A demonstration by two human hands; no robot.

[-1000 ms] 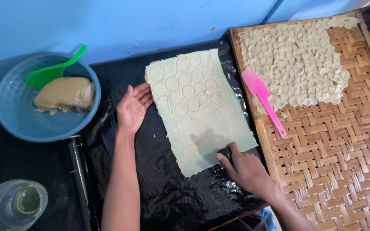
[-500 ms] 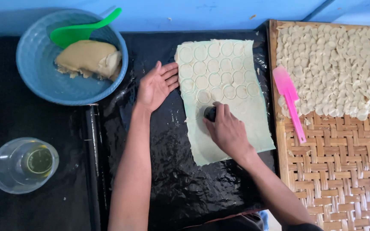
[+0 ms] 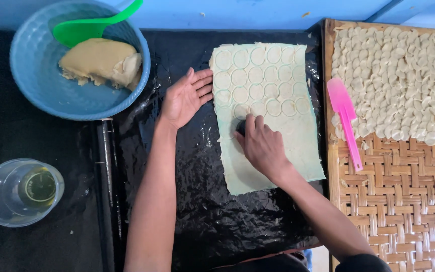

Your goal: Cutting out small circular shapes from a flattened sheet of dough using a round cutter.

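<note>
Right hand (image 3: 263,146) grips a dark cutter (image 3: 240,127) pressed on the dough sheet (image 3: 278,100); left hand (image 3: 186,96) lies flat, fingers spread, touching the sheet's left edge.

A home kitchen or small food-making workspace, probably, though only the worktop shows. At centre lies a rolled dough sheet (image 3: 268,111) scored with circles on black plastic sheeting (image 3: 197,201). Right of it, a woven bamboo tray (image 3: 404,201) holds many cut dough rounds (image 3: 399,75) and a pink spatula (image 3: 346,118). Left of it, a blue bowl (image 3: 41,95) contains dough.
</note>
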